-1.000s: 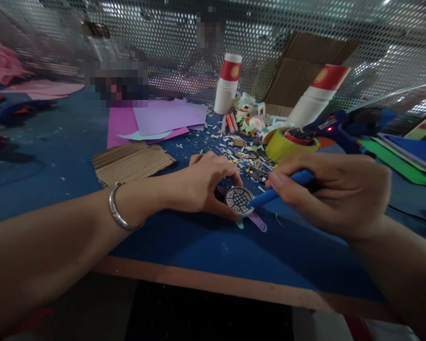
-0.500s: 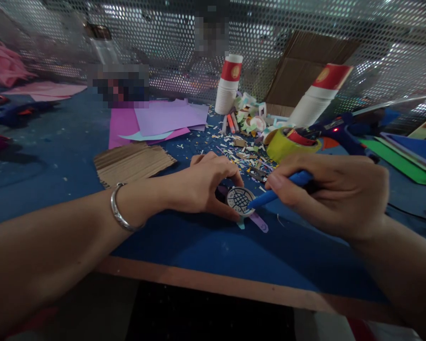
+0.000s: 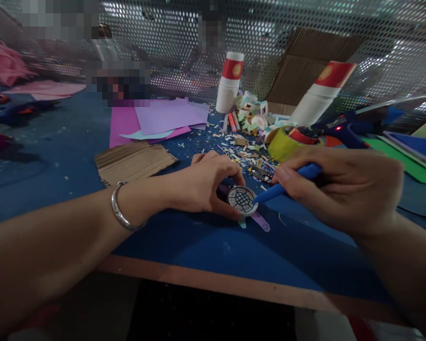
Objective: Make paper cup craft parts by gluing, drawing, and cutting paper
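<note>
My left hand [image 3: 215,184] grips the left rim of a small white paper disc [image 3: 241,200], thumb below and fingers above. Dark blue lines form a crossed grid on its face, with small marks around it. In my right hand [image 3: 341,189] is a blue marker pen [image 3: 273,192], slanting down to the left. Its tip is at the disc's right edge; whether it touches cannot be made out. From under the disc stick out a purple paper strip [image 3: 261,221] and a small light-blue paper piece [image 3: 242,222].
Paper scraps [image 3: 241,147] litter the blue table [image 3: 199,251] beyond my hands. Corrugated cardboard [image 3: 135,161] and purple paper [image 3: 170,116] lie to the left. Two cup stacks [image 3: 229,85], yellow tape [image 3: 284,144] and a glue gun [image 3: 341,130] stand behind.
My right hand and the marker have shifted slightly to the right, the tip going from the drawn face to the disc's right edge. The left hand keeps its hold.
</note>
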Demonstrator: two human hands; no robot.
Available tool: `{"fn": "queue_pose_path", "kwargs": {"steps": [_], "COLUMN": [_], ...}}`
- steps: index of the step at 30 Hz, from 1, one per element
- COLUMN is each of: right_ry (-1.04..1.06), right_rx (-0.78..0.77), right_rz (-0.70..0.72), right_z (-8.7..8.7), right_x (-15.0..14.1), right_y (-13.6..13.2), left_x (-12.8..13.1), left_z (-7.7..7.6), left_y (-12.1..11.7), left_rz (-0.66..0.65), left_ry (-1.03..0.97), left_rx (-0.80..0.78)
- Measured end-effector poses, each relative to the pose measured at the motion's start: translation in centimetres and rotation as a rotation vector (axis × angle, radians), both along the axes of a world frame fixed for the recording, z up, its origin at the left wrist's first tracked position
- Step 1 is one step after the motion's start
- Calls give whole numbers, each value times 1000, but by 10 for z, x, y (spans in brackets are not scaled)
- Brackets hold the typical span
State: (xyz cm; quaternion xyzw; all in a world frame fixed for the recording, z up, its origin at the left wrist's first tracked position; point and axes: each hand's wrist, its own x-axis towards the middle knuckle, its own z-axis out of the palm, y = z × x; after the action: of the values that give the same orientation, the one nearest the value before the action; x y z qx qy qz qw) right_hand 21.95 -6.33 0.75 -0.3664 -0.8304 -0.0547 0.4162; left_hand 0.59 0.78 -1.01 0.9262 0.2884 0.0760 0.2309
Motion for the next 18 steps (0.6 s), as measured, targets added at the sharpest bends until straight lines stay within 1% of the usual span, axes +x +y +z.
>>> {"fn": "queue_pose_path", "kwargs": {"steps": [4, 7, 18], "right_ry": [6, -3, -14], "right_rx": [4, 9, 33], "right_rz": [-44, -39, -56], "right_z": [-3, -5, -2], "right_x": [0, 0, 0], "right_y": [1, 2, 2], "left_x": [0, 0, 1], "left_z": [0, 0, -2], "left_y": [-1, -1, -1], "left_rz": [-3, -5, -2], "left_ry": [-4, -14, -31], "left_rx": [-2, 0, 21]}}
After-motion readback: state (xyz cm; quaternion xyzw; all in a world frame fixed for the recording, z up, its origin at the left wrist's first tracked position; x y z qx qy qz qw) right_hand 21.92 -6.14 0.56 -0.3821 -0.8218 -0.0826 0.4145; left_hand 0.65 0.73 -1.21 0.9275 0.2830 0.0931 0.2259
